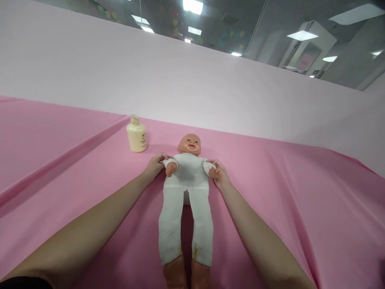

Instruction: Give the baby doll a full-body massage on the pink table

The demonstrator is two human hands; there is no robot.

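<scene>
A baby doll (188, 172) in a white cloth suit lies on its back on the pink sheet, its head towards the wall and its feet towards me. My left hand (155, 165) is at the doll's arm on the left, with fingers closed on the upper part of the white sleeve. On the other side, my right hand (221, 176) grips the opposite sleeve, its fingers partly hidden behind the doll's arm. Both doll forearms stick out of the short sleeves. Yellowish stains mark the trouser legs near the hems.
A cream pump bottle (137, 136) stands upright on the sheet, beyond my left hand. The pink sheet (270, 192) has several folds to the left and right. Behind it rises a white wall (192, 88) with a glass pane (216, 24) above, reflecting ceiling lights.
</scene>
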